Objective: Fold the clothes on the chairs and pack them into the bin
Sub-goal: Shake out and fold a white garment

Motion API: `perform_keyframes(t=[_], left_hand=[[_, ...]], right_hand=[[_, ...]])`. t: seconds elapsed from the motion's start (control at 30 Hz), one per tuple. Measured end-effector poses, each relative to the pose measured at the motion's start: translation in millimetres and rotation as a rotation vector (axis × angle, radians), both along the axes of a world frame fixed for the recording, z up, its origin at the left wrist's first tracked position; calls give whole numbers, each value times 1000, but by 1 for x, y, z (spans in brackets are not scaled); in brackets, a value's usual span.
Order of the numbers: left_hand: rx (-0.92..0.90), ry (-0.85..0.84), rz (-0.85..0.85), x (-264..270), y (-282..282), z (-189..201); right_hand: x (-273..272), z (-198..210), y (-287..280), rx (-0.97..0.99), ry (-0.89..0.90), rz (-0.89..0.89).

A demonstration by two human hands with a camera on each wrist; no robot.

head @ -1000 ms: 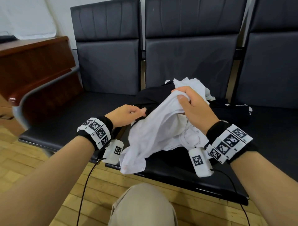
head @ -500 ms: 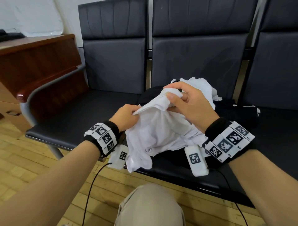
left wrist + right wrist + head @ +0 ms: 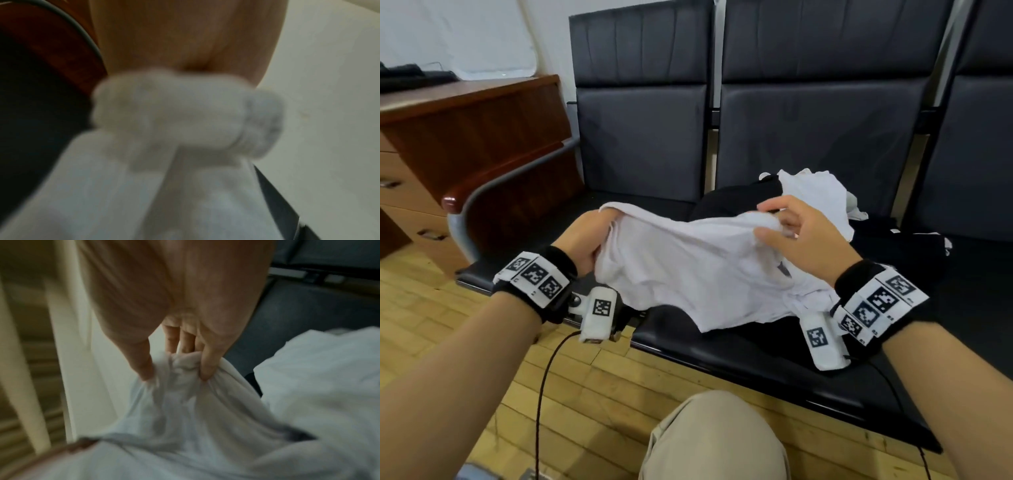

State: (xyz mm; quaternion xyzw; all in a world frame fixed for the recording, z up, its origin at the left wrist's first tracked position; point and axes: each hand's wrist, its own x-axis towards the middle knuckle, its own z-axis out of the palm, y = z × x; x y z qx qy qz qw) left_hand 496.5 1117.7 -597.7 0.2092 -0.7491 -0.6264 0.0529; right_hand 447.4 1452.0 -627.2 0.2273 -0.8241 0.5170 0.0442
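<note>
Our left hand [image 3: 582,236] has its grip clenched on one end of a white shirt [image 3: 688,270]; in the left wrist view the bunched cloth [image 3: 185,121] covers the fingers, so we see only that fabric is gathered at them. Our right hand [image 3: 801,240] pinches the other end, and the right wrist view shows the thumb and fingers [image 3: 207,368] gathering a fold of the shirt [image 3: 185,402], though it is blurred.

The shirt is stretched between the two hands, held up above the middle chair [image 3: 756,353], with its lower edge hanging down toward the seat front. Behind it on the same seat lies a heap of clothes: a second white garment [image 3: 822,195] on top of black clothes [image 3: 736,202], which spread to the right onto the next seat. The second white garment also shows at the right edge of the right wrist view [image 3: 320,378].

The left chair [image 3: 640,144] stands just beside the middle one, with a metal armrest [image 3: 493,185] on its far left side. Beyond the armrest is a wooden counter [image 3: 469,116] with drawers. Each wrist wears a black band with white marker tags, and a cable [image 3: 541,394] hangs from the left one. Our knee [image 3: 715,438] in beige trousers shows at the bottom, over a wooden floor [image 3: 441,308]. We see no bin.
</note>
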Motion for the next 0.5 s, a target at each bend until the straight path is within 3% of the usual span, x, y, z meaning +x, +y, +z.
perform_keyframes(t=[0.13, 0.27, 0.37, 0.5], left_hand=[[178, 49, 17, 11, -4, 20], [262, 141, 15, 23, -6, 32], [337, 215, 8, 30, -19, 39], [415, 314, 26, 40, -19, 49]], right_hand=[[-4, -19, -2, 448, 24, 22], [-12, -35, -13, 704, 95, -89], [-10, -34, -25, 514, 36, -37], [15, 1, -48, -152, -141, 213]])
